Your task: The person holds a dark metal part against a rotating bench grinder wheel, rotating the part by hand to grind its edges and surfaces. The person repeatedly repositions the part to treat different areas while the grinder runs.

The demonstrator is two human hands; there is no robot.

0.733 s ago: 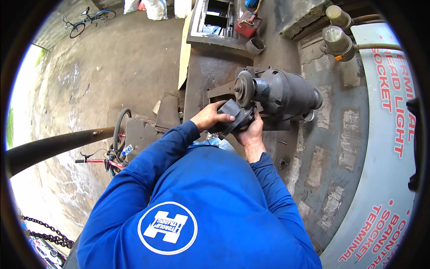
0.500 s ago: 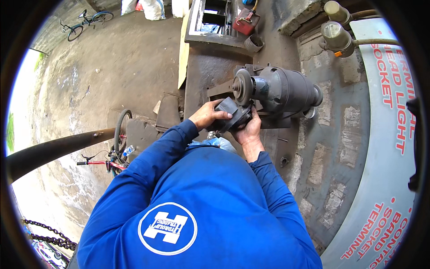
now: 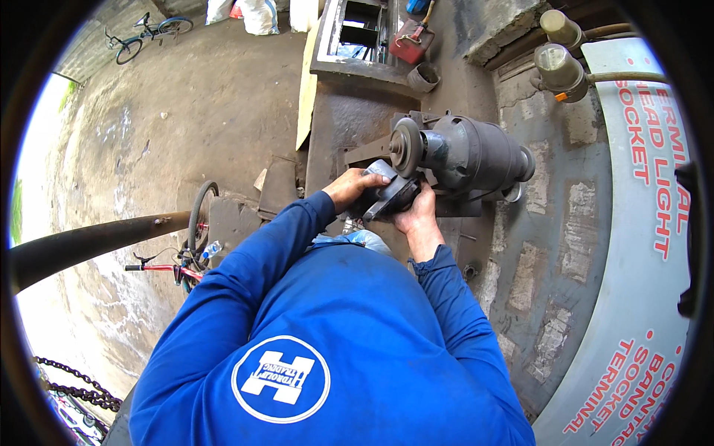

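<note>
Between my two hands is a dark grey metal part, blocky, with a paler flat face turned up. My left hand grips its left end, thumb laid over the top. My right hand holds the right side from below; some of its fingers are hidden behind the part. The part's far edge is at the rim of the grinding wheel; whether they touch I cannot tell. That wheel sits on the shaft of a large grey motor, a bench grinder, just beyond my right hand.
A red container and a small bucket stand beyond the grinder. A red bicycle and a thick dark pole are at the left. Along the right runs a grey lettered signboard. Another bicycle stands far left.
The metal part has tilted in my hands, so its paler flat face shows more. Both hands have shifted slightly to the right with it, still gripping.
</note>
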